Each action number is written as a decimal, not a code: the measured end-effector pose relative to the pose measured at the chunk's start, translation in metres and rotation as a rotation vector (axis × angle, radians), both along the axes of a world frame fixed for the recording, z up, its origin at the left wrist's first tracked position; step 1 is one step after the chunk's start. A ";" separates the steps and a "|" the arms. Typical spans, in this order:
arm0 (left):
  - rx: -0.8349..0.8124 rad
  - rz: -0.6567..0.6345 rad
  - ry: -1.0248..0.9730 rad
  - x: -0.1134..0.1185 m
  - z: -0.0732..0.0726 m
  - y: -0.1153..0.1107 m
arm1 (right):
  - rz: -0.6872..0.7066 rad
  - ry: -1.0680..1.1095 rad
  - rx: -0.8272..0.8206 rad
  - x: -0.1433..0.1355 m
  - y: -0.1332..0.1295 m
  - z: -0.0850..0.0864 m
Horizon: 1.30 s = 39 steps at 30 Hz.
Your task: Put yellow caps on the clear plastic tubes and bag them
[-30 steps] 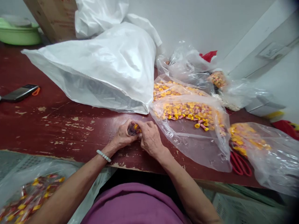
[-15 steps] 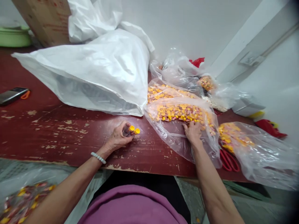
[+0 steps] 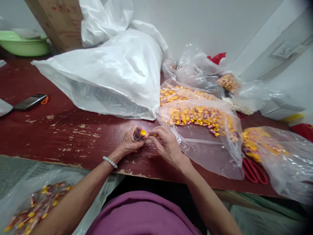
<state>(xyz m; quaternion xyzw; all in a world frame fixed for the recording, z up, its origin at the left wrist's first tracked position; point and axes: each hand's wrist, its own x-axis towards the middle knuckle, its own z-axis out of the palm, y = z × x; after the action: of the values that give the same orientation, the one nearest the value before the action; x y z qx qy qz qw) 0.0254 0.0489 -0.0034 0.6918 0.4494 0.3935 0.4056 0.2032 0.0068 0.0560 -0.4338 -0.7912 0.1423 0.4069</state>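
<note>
My left hand (image 3: pixel 129 141), a pale bead bracelet on its wrist, is wrapped round clear tubes (image 3: pixel 137 134), one with a yellow cap (image 3: pixel 143 132). My right hand (image 3: pixel 165 142) pinches a small yellow-capped piece (image 3: pixel 153 134) beside the tubes, its far end close to them. Whether that piece touches a tube is unclear. An open plastic bag (image 3: pixel 210 160) of yellow-capped pieces (image 3: pixel 193 115) lies to the right. Behind my left hand a big white sack (image 3: pixel 117 65) shows clear tubes in its mouth.
Red-handled scissors (image 3: pixel 254 170) and another bag (image 3: pixel 281 163) lie at the right. A phone (image 3: pixel 31 101) and a green basin (image 3: pixel 26 44) are at the left. Below the table's front edge, a bag of capped pieces (image 3: pixel 36 205) sits at lower left.
My right hand has moved left from the open bag to beside my left hand, now with a small yellow-capped piece in its fingers. The view has shifted, and more of the left side shows.
</note>
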 end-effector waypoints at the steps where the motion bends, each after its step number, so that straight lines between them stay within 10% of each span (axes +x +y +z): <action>1: 0.013 -0.013 -0.001 -0.001 -0.001 0.001 | 0.019 -0.034 0.015 -0.008 0.000 -0.002; 17: 0.036 0.048 0.037 -0.003 -0.016 0.006 | -0.017 -0.289 -0.025 -0.024 -0.012 -0.028; 22: -0.016 0.031 -0.051 0.003 -0.010 0.004 | -0.331 -0.020 -0.046 0.025 0.025 -0.026; 25: -0.061 0.013 -0.134 0.006 -0.007 0.003 | -0.593 -0.323 -0.129 0.067 0.056 -0.034; 31: -0.026 0.009 -0.114 0.004 -0.011 0.004 | -0.659 -0.572 -0.263 0.101 0.076 -0.045; 34: -0.015 0.014 -0.111 0.004 -0.013 0.005 | -0.650 -0.276 -0.209 0.085 0.065 -0.032; 39: -0.039 0.017 -0.085 0.003 -0.007 0.003 | -0.204 0.385 -0.196 0.011 0.038 -0.011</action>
<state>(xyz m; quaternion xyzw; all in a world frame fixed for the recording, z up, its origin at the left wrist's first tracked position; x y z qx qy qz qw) 0.0287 0.0517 -0.0101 0.6626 0.4450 0.4173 0.4345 0.2144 0.0445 0.0454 -0.5138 -0.6333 0.2568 0.5186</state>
